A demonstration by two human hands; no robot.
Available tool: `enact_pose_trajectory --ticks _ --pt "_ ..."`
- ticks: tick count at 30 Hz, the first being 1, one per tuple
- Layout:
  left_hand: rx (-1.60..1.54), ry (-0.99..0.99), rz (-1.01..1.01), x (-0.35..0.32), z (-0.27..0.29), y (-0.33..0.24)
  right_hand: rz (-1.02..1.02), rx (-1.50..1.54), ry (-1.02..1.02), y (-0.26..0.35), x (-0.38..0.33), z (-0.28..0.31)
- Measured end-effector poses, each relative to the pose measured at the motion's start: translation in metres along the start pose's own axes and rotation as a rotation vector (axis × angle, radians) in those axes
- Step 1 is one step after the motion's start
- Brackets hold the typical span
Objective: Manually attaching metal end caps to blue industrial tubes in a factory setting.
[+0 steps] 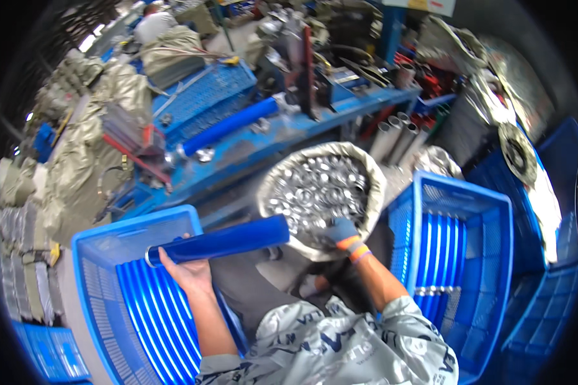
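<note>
Holding one long blue metal tube from below, the bare left hand closes around it near its ringed end, so the tube lies level above the left blue plastic crate. The right hand, in a grey glove, reaches into one sack of small silver metal rings; I cannot tell whether its fingers are closed on a ring. Rings are too many to count. The left crate holds many blue tubes in a row, and one second blue plastic crate at the right holds several more.

Workshop; blue workbench, parts crates
</note>
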State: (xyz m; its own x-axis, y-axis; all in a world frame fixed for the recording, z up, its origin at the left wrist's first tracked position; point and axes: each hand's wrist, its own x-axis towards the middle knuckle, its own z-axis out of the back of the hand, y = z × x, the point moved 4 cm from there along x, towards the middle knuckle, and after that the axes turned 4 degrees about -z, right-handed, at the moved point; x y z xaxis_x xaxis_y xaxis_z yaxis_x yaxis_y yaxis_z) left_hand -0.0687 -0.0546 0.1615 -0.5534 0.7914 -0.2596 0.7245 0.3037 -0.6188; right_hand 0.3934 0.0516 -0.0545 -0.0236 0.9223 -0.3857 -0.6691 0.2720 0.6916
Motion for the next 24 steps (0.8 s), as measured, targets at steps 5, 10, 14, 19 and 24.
enact_pose_trajectory --ticks 5,10,14,19,24 --pt "0.074 -0.098 0.043 -0.024 0.014 0.05 -0.067 1.422 0.276 0.011 -0.034 0.009" --pt "0.151 -0.025 0.028 -0.036 0.01 0.061 0.296 1.521 0.419 0.067 -0.085 0.045" --pt "0.126 0.0 -0.056 -0.043 0.0 0.059 0.184 1.028 0.286 0.087 -0.101 0.075" --pt "0.192 0.029 -0.133 -0.051 -0.011 0.05 0.481 1.144 0.266 0.122 -0.114 0.093" --pt "0.248 0.069 -0.143 -0.055 -0.009 0.045 0.43 1.23 0.324 0.13 -0.116 0.091"
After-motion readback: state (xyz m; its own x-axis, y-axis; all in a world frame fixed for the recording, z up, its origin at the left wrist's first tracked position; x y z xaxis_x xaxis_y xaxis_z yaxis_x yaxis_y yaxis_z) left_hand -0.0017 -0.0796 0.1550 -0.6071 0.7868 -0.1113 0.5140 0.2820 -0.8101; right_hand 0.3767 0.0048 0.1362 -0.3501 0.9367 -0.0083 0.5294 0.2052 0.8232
